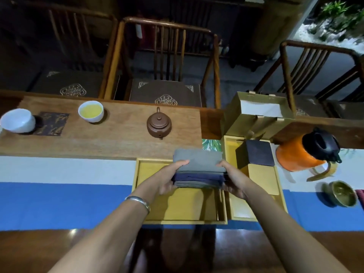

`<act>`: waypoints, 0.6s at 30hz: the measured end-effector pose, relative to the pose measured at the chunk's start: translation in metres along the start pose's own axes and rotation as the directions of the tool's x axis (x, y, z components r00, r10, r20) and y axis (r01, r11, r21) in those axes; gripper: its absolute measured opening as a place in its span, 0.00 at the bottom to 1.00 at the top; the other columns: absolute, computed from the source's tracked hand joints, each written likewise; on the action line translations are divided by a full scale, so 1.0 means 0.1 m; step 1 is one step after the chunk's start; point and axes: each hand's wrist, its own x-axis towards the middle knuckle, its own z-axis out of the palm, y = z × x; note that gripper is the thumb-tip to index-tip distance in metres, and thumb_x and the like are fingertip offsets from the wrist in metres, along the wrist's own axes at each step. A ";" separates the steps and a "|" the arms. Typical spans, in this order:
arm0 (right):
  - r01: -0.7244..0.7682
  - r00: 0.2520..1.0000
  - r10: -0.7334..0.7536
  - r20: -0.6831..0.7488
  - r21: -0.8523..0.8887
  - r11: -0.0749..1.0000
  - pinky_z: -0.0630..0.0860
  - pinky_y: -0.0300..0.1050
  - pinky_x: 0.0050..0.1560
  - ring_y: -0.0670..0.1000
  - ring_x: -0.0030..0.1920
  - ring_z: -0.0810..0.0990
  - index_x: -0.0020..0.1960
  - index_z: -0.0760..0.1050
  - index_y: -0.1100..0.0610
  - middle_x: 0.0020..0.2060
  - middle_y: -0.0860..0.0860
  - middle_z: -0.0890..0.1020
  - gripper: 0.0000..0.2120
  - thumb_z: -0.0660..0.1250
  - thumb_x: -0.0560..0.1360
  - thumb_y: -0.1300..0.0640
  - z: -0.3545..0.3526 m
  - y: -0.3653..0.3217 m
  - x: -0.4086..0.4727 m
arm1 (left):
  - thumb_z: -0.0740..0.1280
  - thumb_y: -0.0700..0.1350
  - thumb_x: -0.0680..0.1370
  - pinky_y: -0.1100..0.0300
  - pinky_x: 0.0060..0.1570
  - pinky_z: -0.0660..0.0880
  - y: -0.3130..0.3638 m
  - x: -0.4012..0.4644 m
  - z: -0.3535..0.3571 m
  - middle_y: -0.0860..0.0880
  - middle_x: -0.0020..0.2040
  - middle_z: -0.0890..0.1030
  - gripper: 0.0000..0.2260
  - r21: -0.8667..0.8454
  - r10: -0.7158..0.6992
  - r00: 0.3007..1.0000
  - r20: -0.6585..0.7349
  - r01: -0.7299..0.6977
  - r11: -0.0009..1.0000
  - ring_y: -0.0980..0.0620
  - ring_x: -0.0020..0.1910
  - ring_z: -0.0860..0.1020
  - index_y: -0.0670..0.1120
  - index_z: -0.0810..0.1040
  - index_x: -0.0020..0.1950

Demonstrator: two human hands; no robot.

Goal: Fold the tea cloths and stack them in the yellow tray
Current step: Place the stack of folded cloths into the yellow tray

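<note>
A stack of folded cloths (199, 170), grey over dark blue over grey, sits between both hands above the yellow tray (141, 174). The left hand (169, 180) and right hand (234, 182) each grip an end, thumbs on top. A dark box (258, 154) lies in the neighbouring yellow tray (279, 194).
</note>
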 end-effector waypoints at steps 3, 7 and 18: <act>-0.009 0.999 0.007 -0.041 -0.043 0.999 0.77 0.48 0.54 0.57 0.56 0.75 0.62 0.71 0.57 0.59 0.61 0.75 0.22 0.66 0.73 0.46 -0.03 0.01 0.06 | 0.72 0.53 0.72 0.61 0.42 0.81 -0.05 0.08 -0.02 0.47 0.47 0.85 0.18 -0.022 0.005 1.000 -0.010 -0.005 1.000 0.51 0.47 0.83 0.47 0.76 0.58; 0.001 0.992 -0.016 -0.124 -0.124 0.992 0.76 0.56 0.61 0.59 0.57 0.77 0.62 0.69 0.58 0.57 0.60 0.75 0.25 0.68 0.72 0.44 -0.09 0.00 0.11 | 0.74 0.53 0.70 0.61 0.42 0.80 -0.07 0.15 0.01 0.46 0.50 0.85 0.23 -0.061 -0.003 1.000 0.006 0.003 0.998 0.51 0.48 0.84 0.45 0.75 0.61; 0.171 0.975 -0.192 -0.116 -0.170 0.971 0.80 0.53 0.53 0.57 0.52 0.80 0.48 0.74 0.56 0.51 0.59 0.80 0.09 0.68 0.75 0.51 -0.02 0.06 0.04 | 0.77 0.54 0.62 0.55 0.54 0.77 -0.16 0.24 -0.08 0.41 0.58 0.80 0.36 -0.020 0.048 0.993 -0.108 -0.050 0.999 0.46 0.57 0.78 0.41 0.71 0.65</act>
